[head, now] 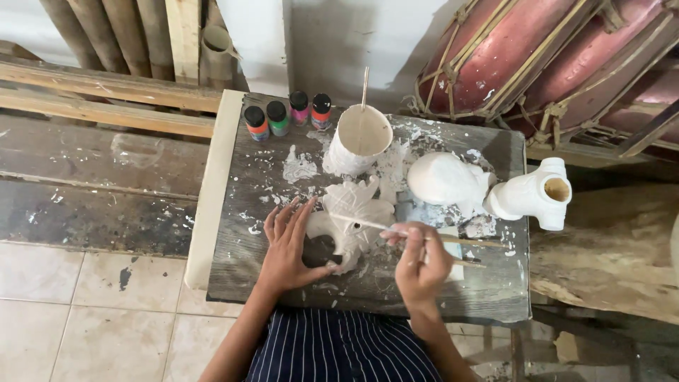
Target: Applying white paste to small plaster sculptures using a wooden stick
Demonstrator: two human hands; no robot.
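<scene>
On the dark wooden worktop (254,269) splashed with white paint lies a white carved wooden mask (353,216) with spiky edges. It is in the middle of the worktop, close to the person. The left hand (288,244) lies flat and open on the mask's left side, fingers spread, thumb by its lower edge. The right hand (419,260) is closed around a thin wooden paintbrush (396,230), and the brush tip touches the mask.

Just behind the mask stands a white paint cup (359,145) with a stick in it. Left of the cup, behind the mask, are four small paint bottles (288,113) with black caps: orange, green, pink and red. To the right of the mask sits a round white carved figure (447,180), and beside that a white pipe-shaped carving (534,194) with an open hole.
</scene>
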